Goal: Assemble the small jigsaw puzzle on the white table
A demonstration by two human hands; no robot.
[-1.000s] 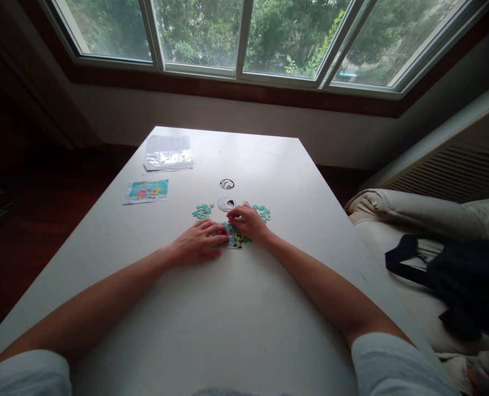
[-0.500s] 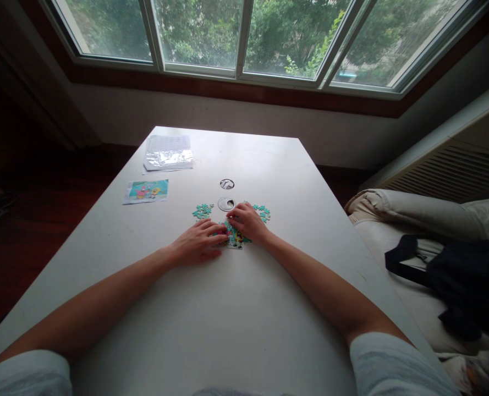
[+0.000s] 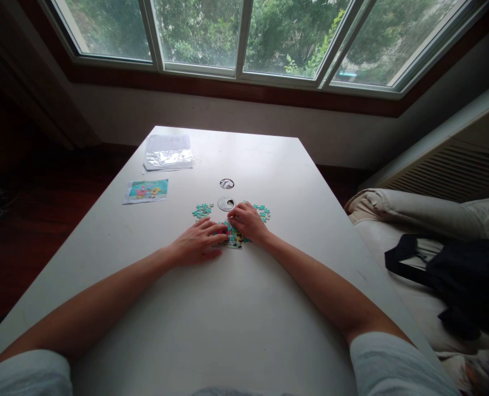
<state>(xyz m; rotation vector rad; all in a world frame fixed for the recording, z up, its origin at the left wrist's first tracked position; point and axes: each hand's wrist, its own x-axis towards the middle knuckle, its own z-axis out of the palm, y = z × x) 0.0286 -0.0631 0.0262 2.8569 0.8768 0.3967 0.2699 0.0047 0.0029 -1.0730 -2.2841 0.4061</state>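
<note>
A partly joined jigsaw puzzle (image 3: 235,237) with a colourful cartoon picture lies on the white table in front of me. My left hand (image 3: 201,239) rests on its left side, fingers stretched out and lying flat. Over its upper edge is my right hand (image 3: 246,220), thumb and fingertips pinched together at what looks like a jigsaw piece, mostly hidden by the fingers. Loose teal jigsaw pieces lie in a group (image 3: 202,210) beyond my left hand. Another group of pieces (image 3: 264,212) sits just right of my right hand, which covers part of it.
A printed cartoon picture sheet (image 3: 148,191) lies at the left of the table (image 3: 211,319). Behind it are papers with a clear plastic bag (image 3: 168,153). Two round objects (image 3: 226,183) (image 3: 226,204) stand beyond my hands. A sofa with a dark bag (image 3: 467,275) is at the right.
Almost nothing differs. The fingers of my left hand have shifted very slightly, while my right hand stays in the same place over the puzzle.
</note>
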